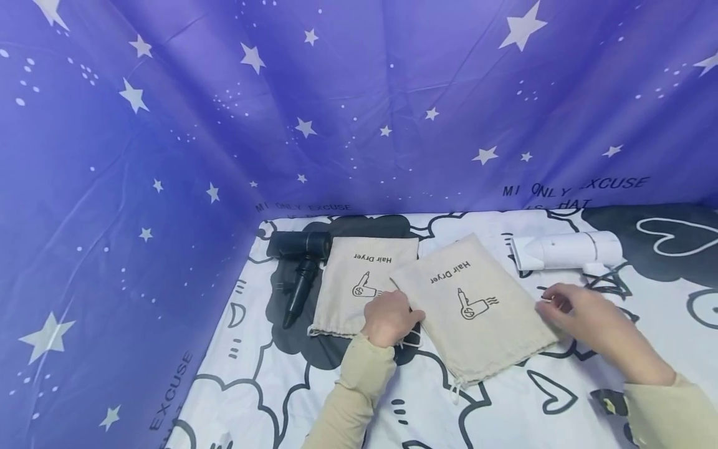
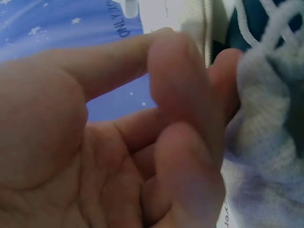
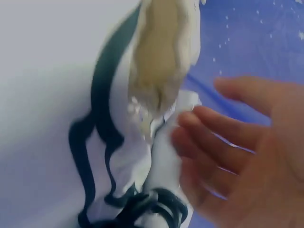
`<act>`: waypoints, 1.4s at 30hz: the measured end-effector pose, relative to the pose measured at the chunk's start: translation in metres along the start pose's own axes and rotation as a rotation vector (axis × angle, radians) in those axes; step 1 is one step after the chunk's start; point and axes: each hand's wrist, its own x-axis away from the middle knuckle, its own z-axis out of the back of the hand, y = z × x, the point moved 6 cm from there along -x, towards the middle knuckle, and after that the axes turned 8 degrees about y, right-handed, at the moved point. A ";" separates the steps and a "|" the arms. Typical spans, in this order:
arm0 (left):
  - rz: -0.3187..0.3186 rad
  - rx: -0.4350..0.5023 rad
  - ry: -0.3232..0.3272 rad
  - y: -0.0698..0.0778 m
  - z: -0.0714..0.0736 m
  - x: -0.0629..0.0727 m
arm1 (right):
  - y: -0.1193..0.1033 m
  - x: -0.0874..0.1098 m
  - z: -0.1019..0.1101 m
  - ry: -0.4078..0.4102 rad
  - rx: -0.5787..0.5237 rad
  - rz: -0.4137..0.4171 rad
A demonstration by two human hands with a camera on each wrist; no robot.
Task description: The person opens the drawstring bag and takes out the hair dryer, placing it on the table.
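Two beige drawstring bags printed "Hair Dryer" lie flat on the table. My left hand [image 1: 389, 317], its fingers loosely bent, is over the strip where the left bag [image 1: 342, 274] meets the right bag [image 1: 477, 337]. In the left wrist view, the left hand's fingers [image 2: 187, 161] lie against gathered cloth [image 2: 266, 104], and no cloth shows between thumb and fingers. My right hand [image 1: 589, 321] hovers by the right bag's right edge, fingers relaxed. The right wrist view shows that hand [image 3: 228, 142] holding nothing, beside a white hair dryer [image 3: 164, 161] with a dark cord.
A black hair dryer [image 1: 303, 262] lies left of the bags. The white one [image 1: 566, 251] is at the back right. Purple star-printed curtains [image 1: 359, 112] rise behind and to the left of the table with its black-and-white patterned cloth [image 1: 303, 411].
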 end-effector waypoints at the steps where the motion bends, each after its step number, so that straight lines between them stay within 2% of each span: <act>1: 0.009 -0.008 -0.008 -0.002 -0.001 0.000 | -0.002 0.001 -0.006 -0.037 0.006 0.004; 3: 0.008 0.002 -0.005 -0.002 -0.002 -0.001 | -0.005 0.002 -0.013 -0.076 0.026 0.009; 6: -0.003 0.039 0.031 0.000 -0.003 -0.004 | -0.006 0.003 -0.016 -0.085 0.034 0.006; 10: -0.001 0.075 0.068 0.002 -0.007 -0.008 | -0.009 0.003 -0.014 -0.071 0.019 0.017; 16: 0.008 0.081 0.070 0.005 -0.017 -0.008 | -0.013 0.006 -0.012 -0.056 -0.007 0.014; 19: -0.010 0.086 0.105 0.008 -0.017 -0.008 | -0.016 0.009 -0.010 -0.022 -0.008 0.027; 25: -0.066 0.175 0.252 0.011 0.000 -0.016 | -0.022 0.015 0.001 0.038 -0.032 0.051; 32: -0.060 0.229 0.360 0.013 0.015 -0.032 | -0.027 0.021 0.005 0.050 -0.018 0.048; 36: -0.046 0.237 0.362 0.012 0.015 -0.041 | -0.032 0.024 0.001 0.056 0.001 0.072; 42: -0.025 0.259 0.326 0.009 0.009 -0.050 | -0.035 0.026 -0.012 0.024 0.001 0.070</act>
